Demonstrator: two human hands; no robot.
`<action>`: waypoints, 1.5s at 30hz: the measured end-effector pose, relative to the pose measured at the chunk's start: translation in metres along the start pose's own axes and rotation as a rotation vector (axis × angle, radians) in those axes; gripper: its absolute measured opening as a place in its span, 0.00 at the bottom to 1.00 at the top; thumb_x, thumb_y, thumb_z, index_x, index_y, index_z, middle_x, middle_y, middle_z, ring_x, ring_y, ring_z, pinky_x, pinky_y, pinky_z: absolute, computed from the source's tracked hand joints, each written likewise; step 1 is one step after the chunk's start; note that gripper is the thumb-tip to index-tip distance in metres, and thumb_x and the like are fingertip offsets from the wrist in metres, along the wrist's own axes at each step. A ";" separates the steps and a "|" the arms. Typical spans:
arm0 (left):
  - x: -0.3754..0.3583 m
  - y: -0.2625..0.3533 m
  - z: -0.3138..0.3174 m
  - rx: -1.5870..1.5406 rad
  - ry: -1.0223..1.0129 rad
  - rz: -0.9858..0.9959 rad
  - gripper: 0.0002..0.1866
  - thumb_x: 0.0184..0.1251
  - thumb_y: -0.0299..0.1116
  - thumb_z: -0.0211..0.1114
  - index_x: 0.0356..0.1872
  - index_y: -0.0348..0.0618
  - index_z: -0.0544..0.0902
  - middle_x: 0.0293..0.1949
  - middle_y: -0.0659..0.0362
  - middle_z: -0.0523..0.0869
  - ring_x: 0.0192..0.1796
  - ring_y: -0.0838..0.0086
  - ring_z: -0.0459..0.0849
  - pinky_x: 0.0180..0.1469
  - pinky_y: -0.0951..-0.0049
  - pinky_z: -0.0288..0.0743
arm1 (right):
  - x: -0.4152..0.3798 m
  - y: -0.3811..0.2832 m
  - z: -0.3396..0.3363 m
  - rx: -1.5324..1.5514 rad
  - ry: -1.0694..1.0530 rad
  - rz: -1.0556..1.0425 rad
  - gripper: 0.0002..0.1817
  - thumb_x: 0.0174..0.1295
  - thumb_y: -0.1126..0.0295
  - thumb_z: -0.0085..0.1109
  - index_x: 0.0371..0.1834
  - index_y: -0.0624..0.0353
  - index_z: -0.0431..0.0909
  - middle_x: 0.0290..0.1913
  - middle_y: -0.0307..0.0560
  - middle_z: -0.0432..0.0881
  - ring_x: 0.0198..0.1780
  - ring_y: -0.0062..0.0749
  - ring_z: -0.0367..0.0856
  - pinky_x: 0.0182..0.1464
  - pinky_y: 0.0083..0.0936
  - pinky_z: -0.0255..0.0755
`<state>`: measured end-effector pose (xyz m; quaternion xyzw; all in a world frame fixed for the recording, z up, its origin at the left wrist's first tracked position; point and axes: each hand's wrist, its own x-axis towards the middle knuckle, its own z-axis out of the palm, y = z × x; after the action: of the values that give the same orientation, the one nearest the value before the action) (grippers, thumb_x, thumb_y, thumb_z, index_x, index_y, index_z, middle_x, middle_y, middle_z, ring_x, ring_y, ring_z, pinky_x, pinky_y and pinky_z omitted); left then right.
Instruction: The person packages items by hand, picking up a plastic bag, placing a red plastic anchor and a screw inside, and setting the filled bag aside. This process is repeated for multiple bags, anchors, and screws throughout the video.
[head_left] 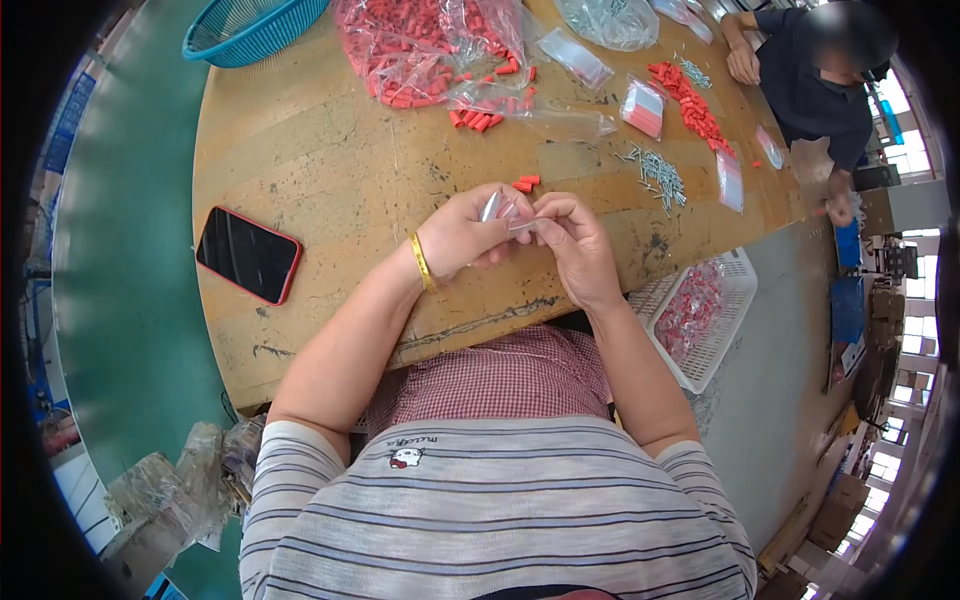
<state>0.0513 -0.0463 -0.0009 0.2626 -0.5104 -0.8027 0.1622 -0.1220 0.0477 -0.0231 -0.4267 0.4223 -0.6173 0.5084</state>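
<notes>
Over the wooden table, a small clear plastic bag (518,223) is stretched between both hands. My left hand (462,232), with a yellow band at the wrist, is closed around its left part. Thumb and fingertips of my right hand (580,250) pinch the bag's right edge. What the bag contains is mostly covered by the fingers. Just beyond the hands lie a few red plastic sleeves (526,183). A pile of metal screws (658,178) is to the right of them, beside a long heap of red sleeves (692,108).
A large bag of red sleeves (425,50), a blue basket (222,48) and stacked small bags (642,108) are at the back. A phone (248,255) lies left. A white crate (738,275) of filled bags stands below the right edge. A co-worker (820,95) sits at far right.
</notes>
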 end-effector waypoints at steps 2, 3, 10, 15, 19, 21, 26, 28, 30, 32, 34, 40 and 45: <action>0.000 -0.001 0.001 0.196 0.082 0.054 0.08 0.74 0.31 0.60 0.49 0.44 0.79 0.31 0.67 0.81 0.24 0.88 0.74 0.23 0.86 0.65 | -0.001 0.005 -0.006 0.022 0.019 0.013 0.04 0.73 0.74 0.54 0.47 0.60 0.75 0.46 0.41 0.79 0.42 0.19 0.78 0.43 0.18 0.71; 0.000 -0.001 0.002 0.294 0.122 0.082 0.08 0.74 0.32 0.60 0.49 0.43 0.79 0.30 0.67 0.81 0.24 0.88 0.73 0.23 0.86 0.65 | 0.000 0.001 -0.005 0.079 0.049 0.036 0.04 0.73 0.74 0.54 0.46 0.60 0.75 0.45 0.40 0.79 0.41 0.18 0.78 0.42 0.17 0.71; -0.004 0.008 -0.006 0.500 0.271 0.262 0.10 0.68 0.37 0.69 0.43 0.42 0.87 0.27 0.68 0.81 0.30 0.82 0.78 0.34 0.77 0.74 | -0.004 0.002 -0.004 -0.049 0.091 0.083 0.04 0.72 0.73 0.56 0.44 0.59 0.75 0.35 0.35 0.80 0.33 0.15 0.75 0.35 0.14 0.69; -0.005 0.004 -0.004 0.688 0.192 0.263 0.10 0.65 0.36 0.71 0.40 0.41 0.88 0.32 0.62 0.85 0.34 0.78 0.81 0.39 0.74 0.76 | -0.006 0.001 0.000 -0.127 0.072 0.071 0.05 0.71 0.73 0.58 0.46 0.61 0.76 0.37 0.35 0.79 0.35 0.13 0.74 0.38 0.13 0.70; -0.004 0.002 -0.005 0.649 0.169 0.256 0.08 0.63 0.34 0.72 0.39 0.41 0.88 0.33 0.59 0.86 0.34 0.75 0.82 0.39 0.73 0.76 | -0.007 -0.002 0.002 -0.134 0.060 0.091 0.07 0.71 0.74 0.58 0.48 0.62 0.76 0.37 0.35 0.79 0.36 0.14 0.75 0.40 0.14 0.71; -0.006 0.005 -0.002 0.704 0.196 0.255 0.08 0.62 0.33 0.73 0.37 0.41 0.88 0.32 0.59 0.85 0.34 0.75 0.82 0.39 0.72 0.76 | -0.007 -0.001 0.002 -0.134 0.064 0.086 0.07 0.71 0.74 0.58 0.48 0.62 0.77 0.38 0.35 0.80 0.37 0.14 0.75 0.40 0.14 0.71; -0.005 0.001 0.008 0.766 0.292 0.291 0.10 0.57 0.33 0.77 0.31 0.39 0.84 0.29 0.59 0.83 0.31 0.75 0.80 0.37 0.71 0.75 | -0.007 -0.001 0.003 -0.159 0.085 0.075 0.08 0.71 0.74 0.58 0.50 0.62 0.76 0.38 0.35 0.80 0.38 0.14 0.76 0.41 0.14 0.71; -0.001 -0.006 0.009 0.764 0.308 0.343 0.12 0.56 0.34 0.78 0.29 0.39 0.82 0.27 0.60 0.81 0.30 0.75 0.78 0.35 0.71 0.74 | -0.007 -0.002 0.004 -0.142 0.083 0.063 0.10 0.71 0.74 0.58 0.52 0.61 0.75 0.40 0.36 0.80 0.39 0.14 0.77 0.41 0.14 0.71; -0.003 -0.002 0.012 0.727 0.344 0.259 0.13 0.55 0.34 0.78 0.27 0.39 0.80 0.26 0.60 0.80 0.29 0.75 0.77 0.34 0.71 0.74 | -0.006 -0.001 0.004 -0.093 0.104 0.029 0.11 0.69 0.75 0.59 0.52 0.60 0.74 0.44 0.37 0.78 0.42 0.15 0.77 0.42 0.14 0.71; -0.003 -0.001 0.013 0.729 0.371 0.228 0.14 0.55 0.33 0.78 0.27 0.39 0.80 0.26 0.60 0.80 0.29 0.75 0.77 0.34 0.71 0.73 | -0.006 -0.001 0.009 -0.050 0.129 -0.069 0.11 0.68 0.76 0.60 0.52 0.60 0.73 0.48 0.37 0.76 0.43 0.16 0.76 0.43 0.14 0.71; -0.001 -0.005 0.011 0.770 0.390 0.248 0.14 0.55 0.34 0.78 0.27 0.39 0.79 0.26 0.60 0.80 0.29 0.75 0.77 0.34 0.72 0.74 | -0.004 0.010 0.005 -0.189 0.132 -0.219 0.10 0.66 0.76 0.62 0.48 0.60 0.74 0.50 0.39 0.74 0.43 0.16 0.76 0.44 0.15 0.71; -0.001 -0.010 0.014 0.853 0.394 0.365 0.13 0.57 0.34 0.77 0.29 0.40 0.81 0.27 0.59 0.81 0.31 0.76 0.78 0.37 0.71 0.76 | -0.008 0.001 0.012 -0.611 0.162 -0.168 0.05 0.64 0.73 0.64 0.37 0.60 0.78 0.53 0.46 0.72 0.47 0.25 0.76 0.48 0.22 0.73; -0.003 0.001 0.005 0.698 0.229 0.282 0.10 0.61 0.34 0.73 0.36 0.38 0.84 0.31 0.58 0.84 0.33 0.76 0.80 0.38 0.73 0.76 | -0.005 0.002 0.007 -0.700 0.173 -0.283 0.05 0.65 0.71 0.63 0.36 0.60 0.78 0.56 0.50 0.73 0.57 0.38 0.74 0.60 0.33 0.69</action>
<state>0.0512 -0.0414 0.0020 0.3171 -0.7623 -0.5163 0.2277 -0.1140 0.0520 -0.0234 -0.5750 0.5855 -0.5337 0.2044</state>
